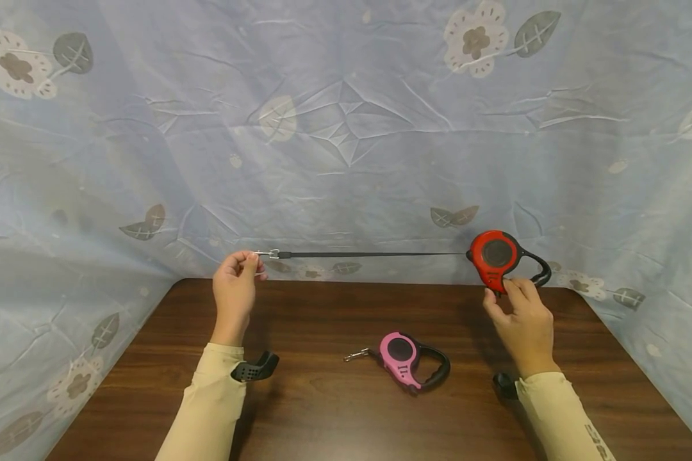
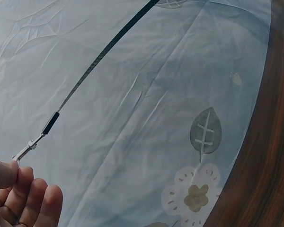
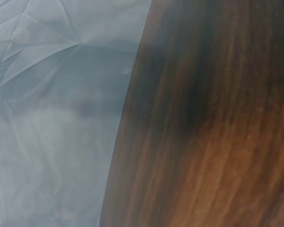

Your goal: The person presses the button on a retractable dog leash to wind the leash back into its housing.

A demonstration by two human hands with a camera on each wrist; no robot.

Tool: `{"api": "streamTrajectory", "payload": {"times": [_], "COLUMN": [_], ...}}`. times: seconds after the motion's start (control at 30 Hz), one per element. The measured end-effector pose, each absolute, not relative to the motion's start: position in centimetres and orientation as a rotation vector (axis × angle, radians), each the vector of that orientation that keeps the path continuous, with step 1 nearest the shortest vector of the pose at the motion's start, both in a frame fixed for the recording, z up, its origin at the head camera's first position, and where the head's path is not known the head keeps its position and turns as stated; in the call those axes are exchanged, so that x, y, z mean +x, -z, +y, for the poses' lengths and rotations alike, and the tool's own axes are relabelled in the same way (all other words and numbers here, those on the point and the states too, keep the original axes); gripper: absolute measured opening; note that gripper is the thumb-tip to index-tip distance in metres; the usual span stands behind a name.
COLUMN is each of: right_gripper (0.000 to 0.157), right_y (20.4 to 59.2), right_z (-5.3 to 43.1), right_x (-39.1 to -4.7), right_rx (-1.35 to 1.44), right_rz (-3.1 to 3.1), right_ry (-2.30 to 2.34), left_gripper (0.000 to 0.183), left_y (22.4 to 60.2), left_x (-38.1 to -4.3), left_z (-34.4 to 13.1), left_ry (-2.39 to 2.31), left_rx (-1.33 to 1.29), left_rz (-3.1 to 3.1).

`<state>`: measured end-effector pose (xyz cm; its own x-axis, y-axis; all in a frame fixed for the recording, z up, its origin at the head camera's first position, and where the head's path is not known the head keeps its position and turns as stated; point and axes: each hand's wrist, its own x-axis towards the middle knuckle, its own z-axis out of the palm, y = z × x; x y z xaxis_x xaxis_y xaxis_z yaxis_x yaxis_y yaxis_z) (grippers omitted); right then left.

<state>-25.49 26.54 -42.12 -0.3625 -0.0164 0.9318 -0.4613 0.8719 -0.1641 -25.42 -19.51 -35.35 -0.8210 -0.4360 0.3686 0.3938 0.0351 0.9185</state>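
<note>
My left hand [image 1: 234, 288] pinches the end of a silver snap clip [image 1: 272, 254] between thumb and forefinger; the left wrist view shows the same clip [image 2: 28, 146] at the fingertips. From the clip a black leash cord [image 1: 369, 255] runs taut and nearly level to a red retractable dog leash [image 1: 484, 256]. My right hand [image 1: 525, 320] grips that leash by the lower end of its casing, above the table's far edge. Its black loop handle [image 1: 544, 272] points right. Neither the right hand nor the red leash shows in the right wrist view.
A pink retractable dog leash [image 1: 400, 358] lies on the brown wooden table [image 1: 311, 416] between my forearms, with its metal clip [image 1: 355, 355] pointing left. Behind the table hangs a pale blue flowered curtain [image 1: 346, 192], which also closes in both sides.
</note>
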Motion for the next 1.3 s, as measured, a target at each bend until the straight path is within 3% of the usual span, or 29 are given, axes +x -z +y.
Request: {"api": "streamTrajectory", "payload": {"times": [1.3], "right_gripper": [0.023], "right_y": [42.2], "right_z": [25.8], "right_x": [-25.5], "right_rx": [0.329], "right_rz": [-1.952], "right_ry": [-0.494], "left_gripper": [0.018], "left_y": [35.1], "left_x": [-24.7], "left_z": [-18.2], "left_ry": [1.695], "left_rx": [-0.104], "left_rz": [-1.997]}}
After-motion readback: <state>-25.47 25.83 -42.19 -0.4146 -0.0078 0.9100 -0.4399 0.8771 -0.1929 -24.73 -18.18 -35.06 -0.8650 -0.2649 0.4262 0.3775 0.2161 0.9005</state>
